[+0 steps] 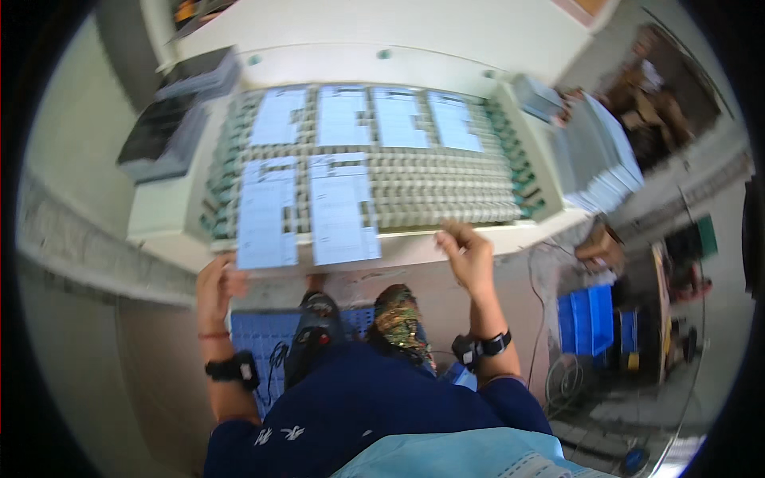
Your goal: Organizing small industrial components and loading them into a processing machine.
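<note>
My left hand [217, 287], fingers curled and blurred, is at the lower left corner of a pale printed panel [267, 215]; I cannot tell whether it touches it. My right hand [470, 259] is just in front of the machine's near edge, thumb and fingers apart, with nothing seen in it. A second panel [343, 211] lies beside the first, and both overhang the front edge of the roller bed [446, 187]. Farther back, several similar panels with small dark cutouts lie in a row, among them one at the far right [454, 119].
Dark panel stacks [163, 135] stand on the machine's left ledge. On the right are a small pale stack [538, 97] and a tall leaning stack of pale sheets [598, 151]. Blue bins [586, 319] and a cardboard box [599, 245] sit at the lower right. A blue mat [267, 334] lies underfoot.
</note>
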Demonstrator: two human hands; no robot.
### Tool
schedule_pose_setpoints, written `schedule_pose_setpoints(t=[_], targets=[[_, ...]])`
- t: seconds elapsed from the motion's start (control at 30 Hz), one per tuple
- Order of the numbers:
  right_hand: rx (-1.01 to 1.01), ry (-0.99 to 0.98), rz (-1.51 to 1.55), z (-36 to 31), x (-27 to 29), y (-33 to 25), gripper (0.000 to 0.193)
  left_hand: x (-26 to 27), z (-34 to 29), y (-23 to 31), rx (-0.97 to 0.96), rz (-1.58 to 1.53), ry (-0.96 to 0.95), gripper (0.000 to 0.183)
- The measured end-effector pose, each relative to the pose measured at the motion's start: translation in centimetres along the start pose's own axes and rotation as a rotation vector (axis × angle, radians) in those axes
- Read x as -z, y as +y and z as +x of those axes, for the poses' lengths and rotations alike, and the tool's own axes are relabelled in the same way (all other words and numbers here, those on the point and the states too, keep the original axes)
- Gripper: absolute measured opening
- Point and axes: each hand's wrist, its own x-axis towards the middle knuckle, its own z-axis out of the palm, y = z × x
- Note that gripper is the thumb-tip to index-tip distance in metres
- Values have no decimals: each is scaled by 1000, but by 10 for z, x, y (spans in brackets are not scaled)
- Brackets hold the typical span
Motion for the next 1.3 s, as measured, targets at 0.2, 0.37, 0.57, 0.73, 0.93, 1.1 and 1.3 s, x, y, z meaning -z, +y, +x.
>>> schedule_pose_setpoints(t=[0.2,0.37,0.57,0.73,0.93,1.1,1.3], targets=[[242,717,-829,91,201,-30,58,19,-20,1,3,48,90,39],[-426,416,-1001,168,350,11,110,15,-24,-13,-5,29,73,37],[-567,181,-910,197,351,8,99,12,-36,-20,-10,36,90,33],[-534,250,-933,197,361,16,95,8,-36,-18,-28,39,68,31],[-483,411,-1133,180,318,-28,89,9,-41,-17,-26,39,100,32],[-129,595,-922,156,301,-20,89,-6,-49,-16,5,134,46,29],[222,247,-365,73,135,-31,66,-54,-47,-3,42,244,-268,23]])
